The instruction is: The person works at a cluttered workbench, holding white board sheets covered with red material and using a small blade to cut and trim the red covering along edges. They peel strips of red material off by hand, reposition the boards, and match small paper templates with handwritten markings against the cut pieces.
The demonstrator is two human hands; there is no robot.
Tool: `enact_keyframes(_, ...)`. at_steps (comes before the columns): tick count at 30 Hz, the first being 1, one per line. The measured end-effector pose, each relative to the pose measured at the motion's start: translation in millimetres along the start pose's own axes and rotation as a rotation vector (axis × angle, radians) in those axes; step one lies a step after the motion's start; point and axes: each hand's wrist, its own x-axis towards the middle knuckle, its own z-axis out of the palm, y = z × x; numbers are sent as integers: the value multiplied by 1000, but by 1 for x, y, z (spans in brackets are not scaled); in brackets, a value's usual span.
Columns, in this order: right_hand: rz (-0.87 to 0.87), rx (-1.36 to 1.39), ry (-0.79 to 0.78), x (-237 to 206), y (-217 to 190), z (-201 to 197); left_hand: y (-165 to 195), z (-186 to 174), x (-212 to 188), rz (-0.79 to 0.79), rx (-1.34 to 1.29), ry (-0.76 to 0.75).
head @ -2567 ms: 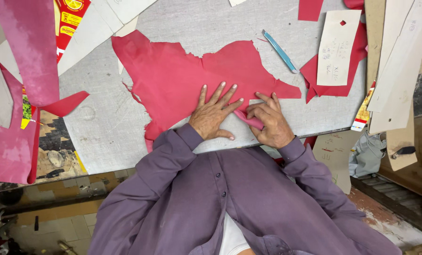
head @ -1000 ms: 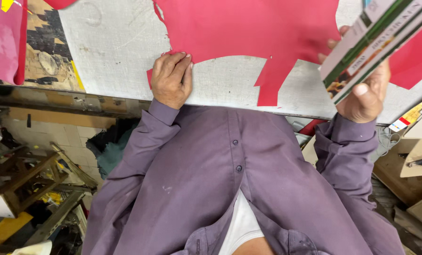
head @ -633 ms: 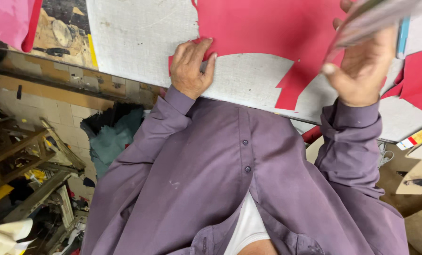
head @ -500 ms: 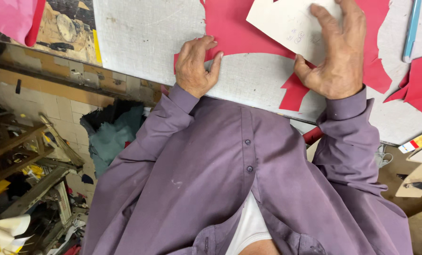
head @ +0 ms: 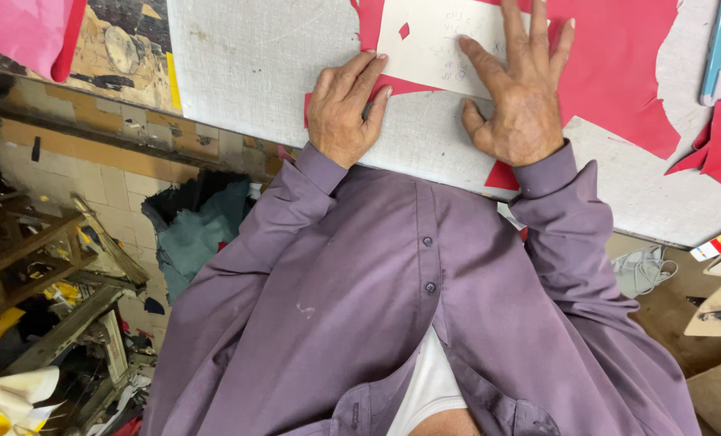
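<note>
Red leather sheet (head: 610, 64) at upper right now carries the cream card template (head: 437, 40), laid down moments ago; right hand (head: 522, 105) presses it flat, fingers spread, left hand (head: 344, 109) flat on the sheet's edge.

The cream card template (head: 445, 48) and red sheet (head: 618, 73) run off the top edge; the blue pen (head: 715, 52) is cut short too.
</note>
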Motion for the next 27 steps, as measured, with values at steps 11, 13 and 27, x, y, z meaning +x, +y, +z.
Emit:
enact_keyframes(11,325,177,465,-46,2,38,9,-6,4,-7,-58,39)
enact_keyframes(13,316,187,488,-45,4,39,10,-7,4,-3,-69,49)
enact_keyframes(27,320,178,514,-40,5,34,24,-11,12,-30,-4,7)
